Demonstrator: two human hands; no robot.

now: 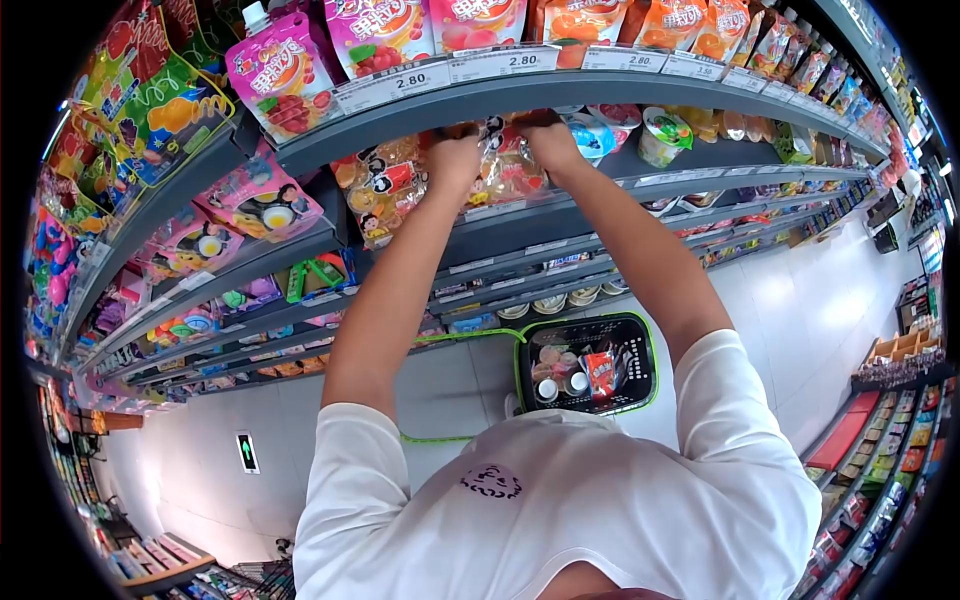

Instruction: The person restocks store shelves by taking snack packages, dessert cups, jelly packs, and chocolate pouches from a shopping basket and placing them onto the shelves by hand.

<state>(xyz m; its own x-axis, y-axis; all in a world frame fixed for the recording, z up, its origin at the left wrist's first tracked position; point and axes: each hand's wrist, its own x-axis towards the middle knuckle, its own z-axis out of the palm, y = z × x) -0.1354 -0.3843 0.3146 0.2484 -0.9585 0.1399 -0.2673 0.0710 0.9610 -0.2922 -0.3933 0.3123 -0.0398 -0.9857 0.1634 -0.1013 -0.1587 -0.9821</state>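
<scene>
Both arms reach forward to a shelf below the row of pink and orange pouches. My left hand (455, 155) is closed at the top of an orange-and-clear snack package (385, 190); its fingertips are hidden in shadow under the shelf above. To its right, my right hand (552, 145) is closed at the right edge of another clear package (505, 170) with orange contents, its fingertips also hidden. This package lies between the two hands. Just right of my right hand are a blue-and-white package (592, 138) and a cup with a green label (664, 138).
Pink pouches (280, 80) stand on the upper shelf edge (440, 97) above my hands. A black basket with a green rim (637, 375) holds jars and a red packet (600, 375) on the floor. More stocked shelves stand at the left and right.
</scene>
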